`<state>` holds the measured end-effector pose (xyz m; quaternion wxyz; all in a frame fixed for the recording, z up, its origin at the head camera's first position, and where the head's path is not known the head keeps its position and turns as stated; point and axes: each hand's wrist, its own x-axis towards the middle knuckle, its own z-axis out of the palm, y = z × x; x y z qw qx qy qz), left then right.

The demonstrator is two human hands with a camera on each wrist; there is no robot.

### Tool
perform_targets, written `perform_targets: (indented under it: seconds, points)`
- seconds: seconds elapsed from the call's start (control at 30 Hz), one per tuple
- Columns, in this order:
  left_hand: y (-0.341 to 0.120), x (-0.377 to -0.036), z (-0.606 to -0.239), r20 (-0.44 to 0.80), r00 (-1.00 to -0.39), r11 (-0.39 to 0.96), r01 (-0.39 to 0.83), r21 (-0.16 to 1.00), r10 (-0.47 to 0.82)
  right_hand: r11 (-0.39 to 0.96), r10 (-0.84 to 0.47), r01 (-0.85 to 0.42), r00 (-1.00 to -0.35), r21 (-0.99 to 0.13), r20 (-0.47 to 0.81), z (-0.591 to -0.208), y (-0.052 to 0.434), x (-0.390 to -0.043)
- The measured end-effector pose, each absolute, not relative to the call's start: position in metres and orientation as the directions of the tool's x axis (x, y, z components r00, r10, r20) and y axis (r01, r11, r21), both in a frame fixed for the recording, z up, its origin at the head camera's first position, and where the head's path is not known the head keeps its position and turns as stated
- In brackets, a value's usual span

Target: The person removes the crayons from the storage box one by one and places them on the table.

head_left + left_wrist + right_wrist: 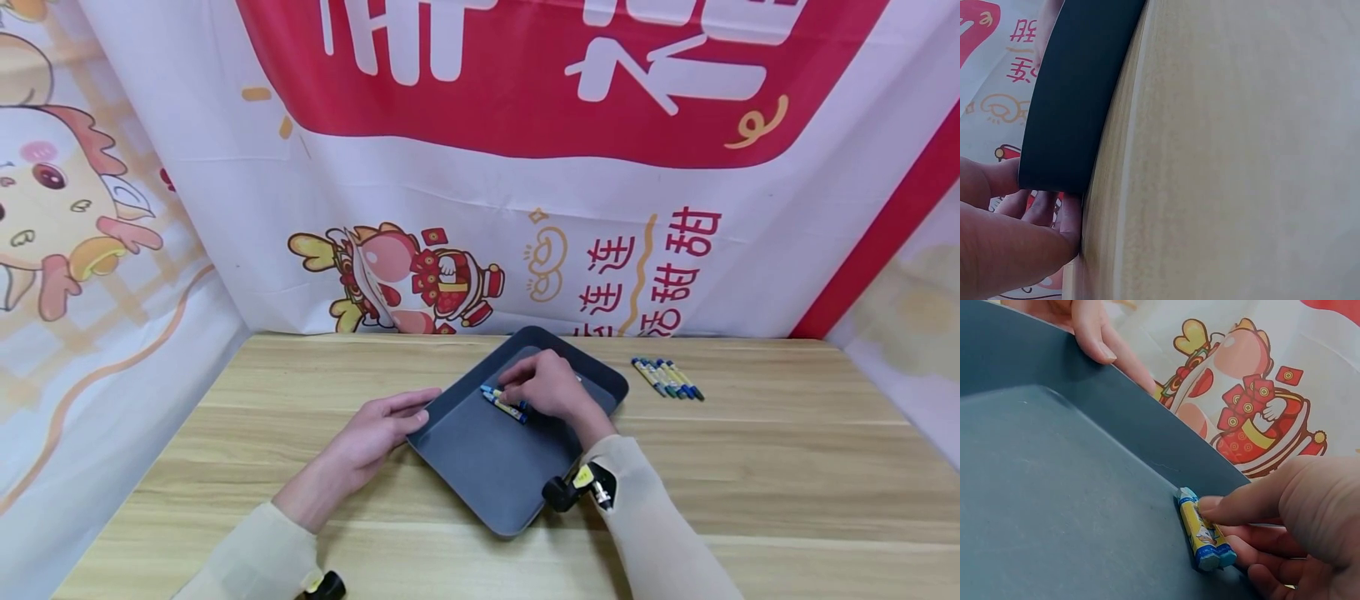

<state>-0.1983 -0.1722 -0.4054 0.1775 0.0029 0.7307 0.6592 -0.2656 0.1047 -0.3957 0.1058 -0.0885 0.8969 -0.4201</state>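
Note:
A dark grey rectangular tray (480,475) lies turned at an angle on the table. My left hand (378,435) holds its left corner, the thumb over the rim and the fingers against the outside wall; in the left wrist view the fingers (1069,219) reach beneath that corner. Inside the tray, two blue crayons (1196,531) with yellow wrappers lie side by side near the wall. My right hand (546,385) reaches into the tray and pinches the crayons, its thumb on the wrapper. Its other fingers are partly hidden behind them.
Several more crayons (667,379) lie in a row on the wooden table (750,467), right of the tray. A printed cloth (465,192) hangs along the table's back edge. Another printed cloth (112,333) hangs at the left.

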Motion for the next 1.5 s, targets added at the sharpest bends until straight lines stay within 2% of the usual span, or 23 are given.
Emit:
perform_targets:
  seconds: [0.4,0.7,1.03,1.5]
  points:
    - [-0.172,-0.197,-0.405,-0.256,-0.939,0.132,-0.231,0.964,0.228,0.628,-0.234,-0.024,-0.959,-0.778,-0.160,-0.393,0.101,-0.263]
    - [-0.172,-0.197,-0.404,-0.259,-0.939,0.136,-0.233,0.963,0.224,0.626,-0.232,-0.033,-0.962,-0.779,-0.147,-0.392,0.099,-0.263]
    - [-0.171,-0.198,-0.405,-0.263,-0.937,0.136,-0.237,0.962,0.229,0.639,-0.257,-0.119,-0.964,-0.760,-0.065,-0.392,0.104,-0.264]
    - [-0.171,-0.196,-0.402,-0.256,-0.940,0.139,-0.230,0.963,0.224,0.644,-0.191,-0.129,-0.982,-0.754,0.005,-0.383,0.127,-0.263]
